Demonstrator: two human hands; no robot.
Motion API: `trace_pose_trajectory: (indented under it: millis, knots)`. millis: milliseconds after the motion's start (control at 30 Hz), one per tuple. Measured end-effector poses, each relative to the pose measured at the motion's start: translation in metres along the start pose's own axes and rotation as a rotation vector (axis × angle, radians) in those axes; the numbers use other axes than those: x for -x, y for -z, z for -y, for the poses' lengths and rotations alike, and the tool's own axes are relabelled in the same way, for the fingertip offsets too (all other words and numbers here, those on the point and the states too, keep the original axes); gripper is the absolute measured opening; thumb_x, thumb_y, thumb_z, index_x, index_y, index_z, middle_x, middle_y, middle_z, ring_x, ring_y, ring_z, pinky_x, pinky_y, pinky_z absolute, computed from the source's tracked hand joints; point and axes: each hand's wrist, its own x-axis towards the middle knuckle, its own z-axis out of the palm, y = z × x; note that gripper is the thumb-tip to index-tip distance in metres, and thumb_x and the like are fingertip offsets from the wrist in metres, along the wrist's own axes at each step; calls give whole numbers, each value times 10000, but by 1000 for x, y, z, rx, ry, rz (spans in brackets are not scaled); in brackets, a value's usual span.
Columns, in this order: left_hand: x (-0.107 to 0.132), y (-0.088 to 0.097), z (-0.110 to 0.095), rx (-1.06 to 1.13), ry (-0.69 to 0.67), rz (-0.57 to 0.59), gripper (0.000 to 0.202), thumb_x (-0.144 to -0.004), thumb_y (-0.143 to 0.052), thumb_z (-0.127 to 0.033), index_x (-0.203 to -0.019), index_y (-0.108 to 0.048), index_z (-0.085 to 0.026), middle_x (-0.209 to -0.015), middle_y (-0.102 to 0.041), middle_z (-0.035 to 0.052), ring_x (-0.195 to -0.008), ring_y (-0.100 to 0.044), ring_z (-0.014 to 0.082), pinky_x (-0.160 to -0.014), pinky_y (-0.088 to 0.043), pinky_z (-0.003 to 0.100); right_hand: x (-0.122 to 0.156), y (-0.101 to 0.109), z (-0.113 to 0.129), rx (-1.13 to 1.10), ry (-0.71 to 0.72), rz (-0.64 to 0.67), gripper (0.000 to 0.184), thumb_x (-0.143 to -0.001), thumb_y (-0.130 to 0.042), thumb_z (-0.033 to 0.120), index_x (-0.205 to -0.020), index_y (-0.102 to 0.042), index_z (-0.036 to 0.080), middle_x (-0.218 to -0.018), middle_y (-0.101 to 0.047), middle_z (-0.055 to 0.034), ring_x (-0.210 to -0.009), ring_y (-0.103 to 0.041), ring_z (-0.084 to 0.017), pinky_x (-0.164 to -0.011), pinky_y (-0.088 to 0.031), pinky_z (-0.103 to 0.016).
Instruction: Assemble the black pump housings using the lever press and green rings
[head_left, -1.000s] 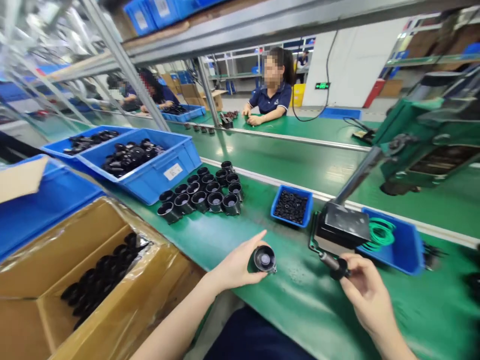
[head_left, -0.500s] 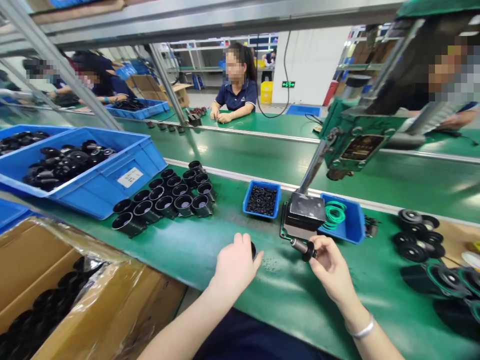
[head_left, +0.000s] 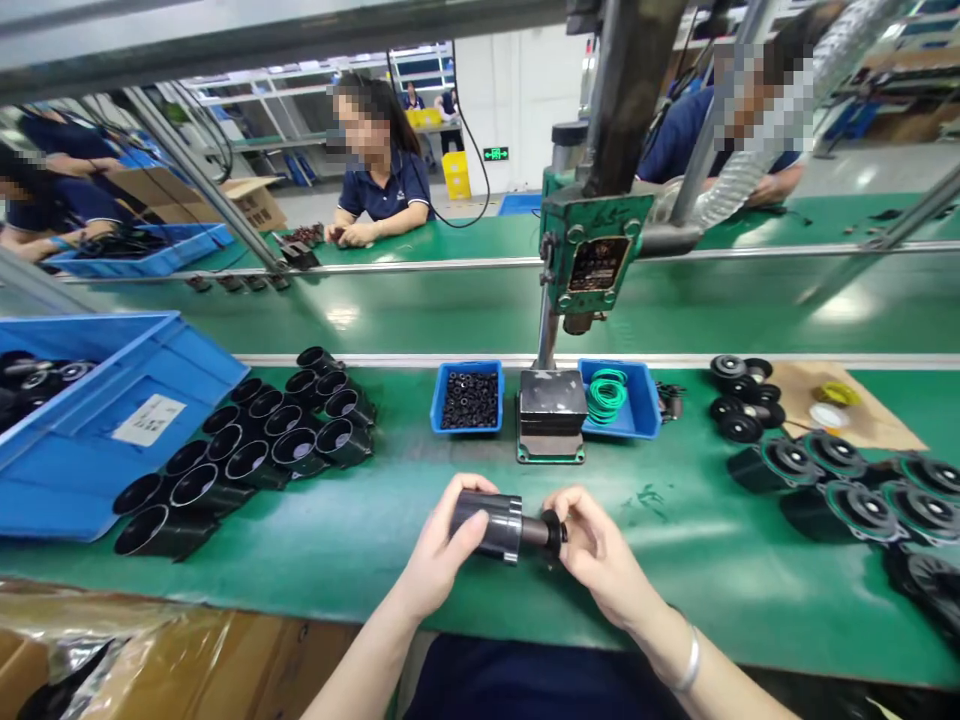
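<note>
My left hand (head_left: 441,548) is wrapped around a black cylindrical housing (head_left: 487,522) lying on its side, its mouth facing right. Closed on the black disc end of a metal shaft (head_left: 535,531), my right hand (head_left: 600,552) holds it level with the housing. The shaft's left end is at the housing's mouth; how far inside it reaches is hidden. Both parts are held above the green bench (head_left: 360,570). Ahead of my hands stands a green press (head_left: 596,255) with a dark block (head_left: 553,400) on its base.
Many black housings (head_left: 251,462) stand at left beside a large blue bin (head_left: 202,375). Small blue bins hold black rings (head_left: 471,400) and green rings (head_left: 606,397). Housings with green rims (head_left: 862,510) and black discs (head_left: 739,427) sit at right. A co-worker (head_left: 382,180) sits opposite.
My left hand has brought the housing up into view, and my right hand has moved the shaft to its mouth. The camera view has turned to the right.
</note>
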Motion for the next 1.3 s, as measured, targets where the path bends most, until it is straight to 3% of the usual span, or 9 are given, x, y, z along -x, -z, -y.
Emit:
trace_pose_trajectory:
  millis: [100, 200, 400, 533, 667, 833, 1033, 1167, 1300]
  knots:
    - [0, -10, -1, -176, -131, 14, 272, -930, -456, -448, -1067, -479, -214, -1009, -509, 54, -941, -529, 210, -863, -434, 346, -5, -6, 3, 40, -52, 37, 280, -744, -614, 209, -856, -358, 192, -799, -391, 28, -679, -394, -47, -587, -376, -128]
    - [2, -22, 8, -204, -238, -112, 261, -945, -410, -447, -1073, -453, -224, -1015, -472, 64, -952, -521, 217, -861, -457, 370, -10, -11, 20, 192, 9, 34, 235, -711, -551, 138, -857, -372, 187, -793, -381, 30, -690, -402, -50, -614, -385, -143]
    - [-14, -35, 33, -53, -390, -142, 431, -918, -408, -565, -1204, -407, -242, -1184, -487, 105, -1145, -513, 264, -959, -469, 455, -17, -6, 88, 1032, 275, 169, 202, -715, -519, 77, -888, -491, 178, -879, -468, -3, -773, -454, -89, -698, -401, -194]
    - [-32, -36, 42, -157, -268, 79, 560, -793, -672, -433, -1253, -437, -219, -1298, -532, 119, -1240, -513, 282, -1056, -422, 468, -24, -2, 95, 1572, 369, 338, 221, -784, -501, 114, -997, -537, 160, -982, -486, -60, -794, -486, -129, -711, -408, -249]
    - [-35, -41, 43, -253, -142, 100, 717, -703, -732, -251, -1326, -384, -190, -1348, -528, 124, -1239, -531, 278, -1060, -432, 459, -38, -2, 89, 1780, 300, 488, 206, -809, -546, 207, -996, -564, 121, -965, -511, -81, -755, -508, -140, -693, -415, -269]
    - [-35, -54, 45, -272, -81, 95, 620, -715, -751, -351, -1261, -489, -218, -1232, -603, 82, -1143, -583, 290, -970, -498, 463, -59, -17, 91, 1715, 515, 362, 442, -912, -472, 475, -1205, -547, 152, -1208, -494, -150, -1024, -499, -238, -887, -429, -392]
    - [-42, -65, 52, -393, -68, -16, 386, -818, -664, -297, -1191, -565, -292, -1256, -592, 29, -1232, -515, 302, -957, -474, 438, -70, -20, 57, 1429, 464, 581, 592, -898, -453, 605, -1365, -483, 243, -1470, -375, -97, -1369, -305, -284, -1124, -292, -504]
    - [-36, -54, 46, -377, -139, 64, 571, -694, -784, -326, -1185, -512, -223, -1181, -608, 67, -1102, -588, 279, -926, -499, 419, -48, 7, 57, 954, 301, 306, 523, -996, -257, 473, -1424, -417, 220, -1423, -465, -65, -1358, -385, -174, -1187, -274, -425]
    - [-34, -49, 41, -401, -146, 51, 557, -685, -788, -302, -1140, -480, -212, -1093, -612, 59, -1028, -607, 254, -891, -504, 415, -13, 47, 42, 655, 309, -5, 412, -978, -353, 424, -1089, -685, 206, -1109, -670, -61, -1160, -570, -194, -1207, -219, -475]
